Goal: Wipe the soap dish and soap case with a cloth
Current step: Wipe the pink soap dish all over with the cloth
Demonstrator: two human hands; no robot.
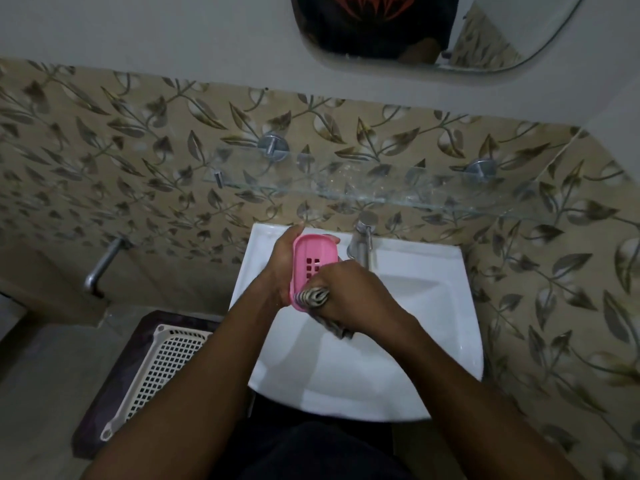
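Observation:
My left hand (282, 265) grips a pink plastic soap dish (313, 258) with drain slots, holding it tilted above the back left of the white sink (415, 306). My right hand (356, 296) is closed on a striped grey-and-white cloth (311, 296), pressing its bunched end against the lower part of the dish. A tail of the cloth hangs below the right hand. No separate soap case can be made out.
A chrome tap (362, 244) stands at the sink's back, just right of the dish. A glass shelf (381, 195) runs along the tiled wall above. A white perforated basket (162, 365) lies on a dark mat at lower left. A wall spout (100, 268) sticks out at left.

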